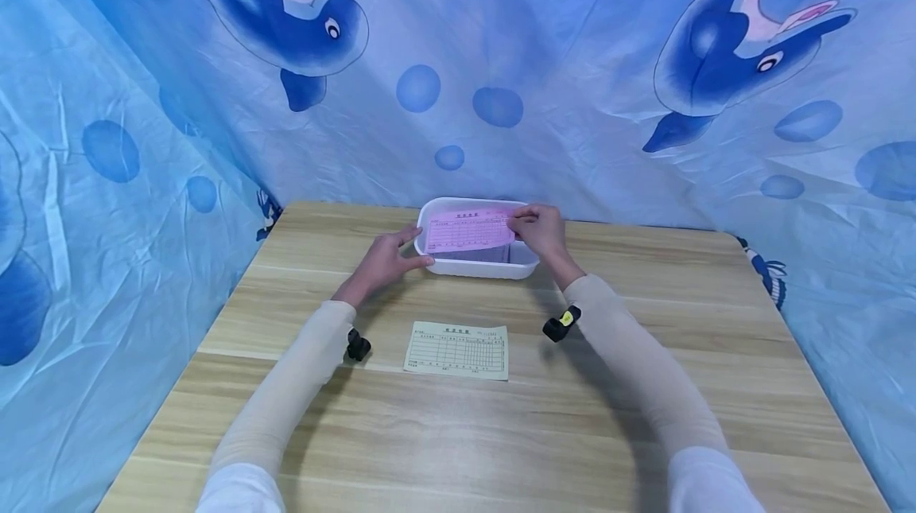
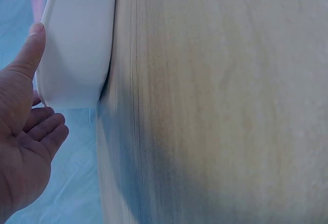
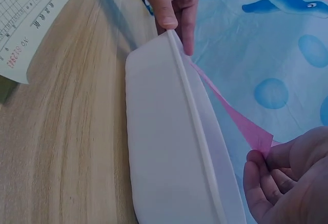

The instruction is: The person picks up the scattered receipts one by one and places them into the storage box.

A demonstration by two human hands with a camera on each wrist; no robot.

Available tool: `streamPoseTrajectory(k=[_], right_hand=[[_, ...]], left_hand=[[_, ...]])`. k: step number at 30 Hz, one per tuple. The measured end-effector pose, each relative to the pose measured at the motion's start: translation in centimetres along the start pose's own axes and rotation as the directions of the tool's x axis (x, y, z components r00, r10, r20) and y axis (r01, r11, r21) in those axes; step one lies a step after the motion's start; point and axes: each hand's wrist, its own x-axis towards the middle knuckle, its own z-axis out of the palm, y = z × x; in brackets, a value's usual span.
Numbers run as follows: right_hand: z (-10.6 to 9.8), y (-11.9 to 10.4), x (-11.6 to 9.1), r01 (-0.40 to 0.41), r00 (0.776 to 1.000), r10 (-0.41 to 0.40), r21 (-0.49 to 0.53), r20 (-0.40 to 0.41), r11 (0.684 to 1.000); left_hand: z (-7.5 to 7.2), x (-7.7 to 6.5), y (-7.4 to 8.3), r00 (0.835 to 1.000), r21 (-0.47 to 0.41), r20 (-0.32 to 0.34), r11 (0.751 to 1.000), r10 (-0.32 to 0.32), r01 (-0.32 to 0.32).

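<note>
At the back of the table stands a white plastic container [image 1: 483, 268]. My left hand [image 1: 384, 260] holds its left end, with the thumb at the front rim and a finger round the corner; the other fingers stay loosely bent in the left wrist view. A pink printed form slip [image 1: 468, 231] slants across the container's mouth. My right hand [image 1: 541, 231] pinches the slip's right end between thumb and index finger, above the rim, as the right wrist view shows [image 3: 289, 175]. Nearer me, a pale green printed form slip [image 1: 456, 351] lies flat on the table.
The wood-grain table [image 1: 458, 449] ends just behind the container. A blue dolphin-print cloth [image 1: 558, 36] hangs at the back and sides. Black wrist cameras [image 1: 561, 324] sit on both sleeves.
</note>
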Motion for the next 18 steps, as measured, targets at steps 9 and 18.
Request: streamPoseTrajectory(k=[9, 18], right_hand=[[1.1, 0.5, 0.7, -0.004, 1.0, 0.004, -0.07, 0.001, 0.998], [1.8, 0.6, 1.0, -0.009, 1.0, 0.012, -0.104, 0.023, 0.995]], left_hand=[[0.1, 0.1, -0.2, 1.0, -0.002, -0.006, 1.0, 0.012, -0.012], [0.0, 0.1, 0.0, 1.0, -0.005, -0.006, 1.0, 0.011, -0.011]])
